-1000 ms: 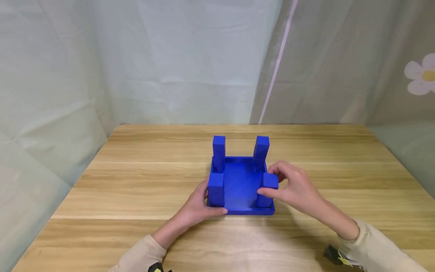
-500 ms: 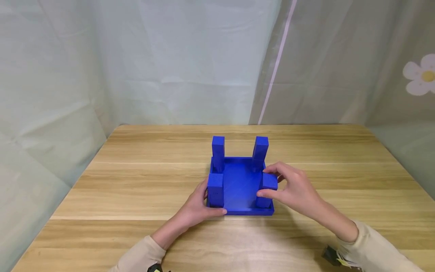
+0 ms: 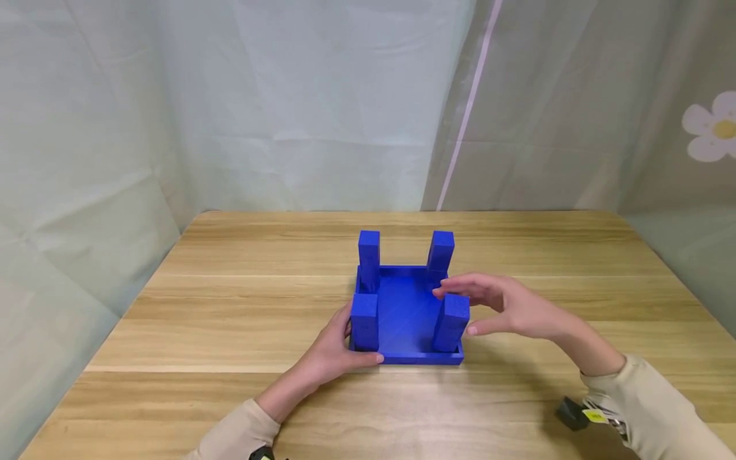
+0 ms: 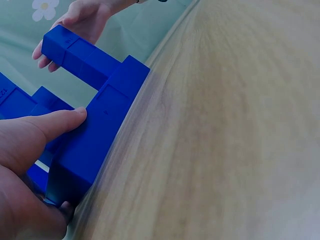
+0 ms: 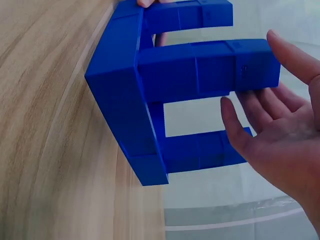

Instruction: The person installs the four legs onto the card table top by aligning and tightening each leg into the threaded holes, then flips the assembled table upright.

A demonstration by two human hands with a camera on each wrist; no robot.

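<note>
A blue square base (image 3: 405, 316) with four upright blue posts stands in the middle of the wooden table. My left hand (image 3: 336, 345) grips its near left corner, thumb on the front edge and fingers behind the near left post (image 3: 365, 319). In the left wrist view the thumb (image 4: 47, 125) presses on the base's side (image 4: 107, 125). My right hand (image 3: 497, 305) hovers open beside the near right post (image 3: 451, 322), fingers straight and not touching it. In the right wrist view the hand's palm (image 5: 272, 140) faces that post (image 5: 210, 67).
The wooden table (image 3: 230, 300) ends at a pale curtain backdrop (image 3: 287, 108) with a flower print (image 3: 715, 128) at the right. A small black device with a yellow tag (image 3: 577, 414) sits at my right wrist.
My right hand has let go of the near right post and drawn back a little to the right, fingers now spread. The left hand and the blue piece have not moved.
</note>
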